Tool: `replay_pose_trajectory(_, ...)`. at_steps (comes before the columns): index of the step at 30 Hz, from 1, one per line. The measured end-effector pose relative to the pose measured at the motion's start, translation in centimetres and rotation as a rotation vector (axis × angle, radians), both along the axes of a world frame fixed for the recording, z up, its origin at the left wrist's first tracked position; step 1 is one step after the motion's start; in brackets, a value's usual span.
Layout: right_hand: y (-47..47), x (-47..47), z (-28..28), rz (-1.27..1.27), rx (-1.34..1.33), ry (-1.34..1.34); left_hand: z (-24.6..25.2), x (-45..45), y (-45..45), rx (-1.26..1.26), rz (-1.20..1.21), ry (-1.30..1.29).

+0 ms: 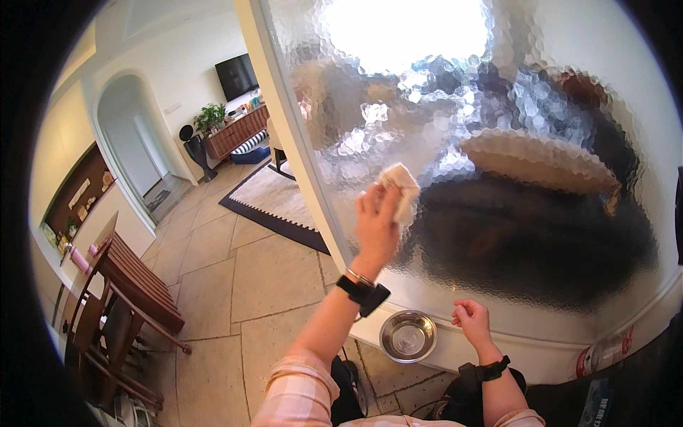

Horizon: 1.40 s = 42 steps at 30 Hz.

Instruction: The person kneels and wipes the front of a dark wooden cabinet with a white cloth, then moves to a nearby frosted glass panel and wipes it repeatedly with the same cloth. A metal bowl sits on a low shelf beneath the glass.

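My left hand (375, 227) grips a folded, cream-coloured cloth (408, 200) and holds it at the left part of a textured glass panel (512, 256). A round stainless steel bowl (385, 346) rests on the white ledge (453, 344) at the panel's foot, below and to the right of my left hand. Whether the bowl holds clear liquid is hard to tell. Right of the bowl, my right hand (473, 322) hovers in front of the lower glass with loosely curled fingers and nothing visible in them.
The panel's white frame post (291, 133) slants down on its left. Dark wooden chairs (141, 288) stand at the left on stone floor tiles (272, 277). A dark-edged rug (272, 200) lies beyond. At the lower right is a clear plastic container (603, 355) with red parts.
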State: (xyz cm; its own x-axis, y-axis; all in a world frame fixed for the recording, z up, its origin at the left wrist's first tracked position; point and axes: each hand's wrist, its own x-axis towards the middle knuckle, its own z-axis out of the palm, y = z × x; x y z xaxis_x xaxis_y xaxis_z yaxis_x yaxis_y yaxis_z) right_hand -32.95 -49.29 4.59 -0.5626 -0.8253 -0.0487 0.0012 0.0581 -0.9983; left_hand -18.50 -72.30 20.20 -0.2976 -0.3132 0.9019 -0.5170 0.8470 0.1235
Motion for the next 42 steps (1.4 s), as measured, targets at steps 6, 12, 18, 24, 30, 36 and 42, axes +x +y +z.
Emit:
replay_pose_trajectory(6, 0.4, -0.3, -0.2, -0.01, -0.013, -0.009, 6.9, 2.6, -6.6, 0.143, 0.26, 0.384)
replay_pose_trajectory(12, -0.6, 0.2, -0.7, 0.038, -0.016, -0.042, 6.5, -0.9, 0.0, -0.099, -0.028, 0.008)
replay_pose_trajectory(18, 0.0, 0.3, -0.6, 0.04, -0.03, -0.008, 7.9, 0.3, -0.7, -0.038, 0.024, -0.05)
replay_pose_trajectory(24, 0.4, -0.3, -0.8, 0.022, -0.047, -0.039, 15.7, 4.2, -7.6, 0.127, 0.299, 0.236)
replay_pose_trajectory(30, -0.3, 0.3, -0.4, 0.053, -0.065, -0.012, 6.2, -1.7, 0.9, -0.014, -0.038, -0.039)
replay_pose_trajectory(36, -0.1, 0.4, 0.4, 0.036, -0.05, -0.041, -6.9, -1.6, 5.7, 0.052, -0.21, -0.483)
replay_pose_trajectory(42, 0.9, -1.1, 0.8, -0.017, -0.079, -0.043, -5.3, 1.5, -2.3, 0.293, 0.025, 0.263)
